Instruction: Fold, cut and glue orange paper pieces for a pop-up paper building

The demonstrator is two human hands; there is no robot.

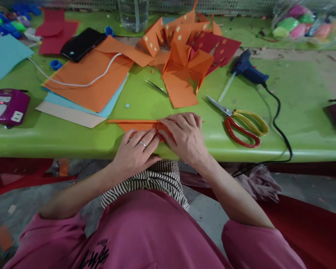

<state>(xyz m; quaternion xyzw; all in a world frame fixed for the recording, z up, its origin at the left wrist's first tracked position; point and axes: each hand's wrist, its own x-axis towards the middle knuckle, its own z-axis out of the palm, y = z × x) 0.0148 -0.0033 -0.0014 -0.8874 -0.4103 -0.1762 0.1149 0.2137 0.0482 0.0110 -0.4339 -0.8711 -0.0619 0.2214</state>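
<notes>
Orange folded paper strip [134,124] lies at the near edge of the green table [296,123] — left hand [136,151] flat on it, right hand [184,134] pressing its crease, neither clenched — red-and-yellow scissors [240,125] just right of them.

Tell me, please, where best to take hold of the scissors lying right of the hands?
Probably by the handle loops: the scissors lie flat, blades pointing up-left toward the glue gun, red and yellow loops toward the table's near edge. Come from the near right side, away from the tips.
</notes>
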